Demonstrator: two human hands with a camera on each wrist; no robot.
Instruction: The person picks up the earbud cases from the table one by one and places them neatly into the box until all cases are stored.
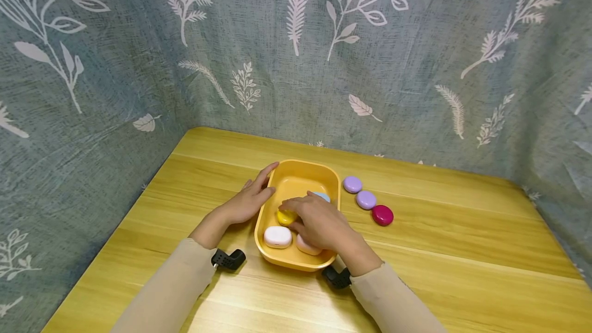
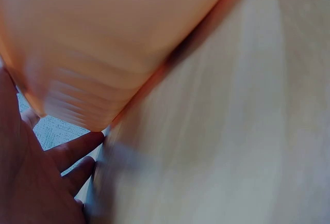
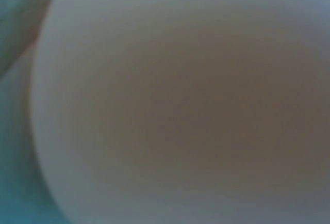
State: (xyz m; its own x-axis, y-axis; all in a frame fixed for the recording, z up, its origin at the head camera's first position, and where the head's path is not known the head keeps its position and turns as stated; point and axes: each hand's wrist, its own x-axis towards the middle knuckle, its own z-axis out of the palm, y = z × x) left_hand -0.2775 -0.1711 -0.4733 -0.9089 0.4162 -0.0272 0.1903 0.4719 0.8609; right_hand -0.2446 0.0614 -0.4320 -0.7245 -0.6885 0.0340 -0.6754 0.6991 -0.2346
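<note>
On the left, my left fingers (image 1: 266, 172) are spread wide against the side of the yellow tub (image 1: 296, 181), where a gentle press should stop it sliding. In the tub, just past the white block (image 1: 278, 237), my right fingers (image 1: 298, 204) pinch the yellow round thing (image 1: 285, 219), and I'd best hold it softly and not bump the pink block (image 1: 306, 246) or blue thing (image 1: 322, 197). Two purple rounds (image 1: 352, 184) and a red one (image 1: 382, 215) sit outside, on the right.
</note>
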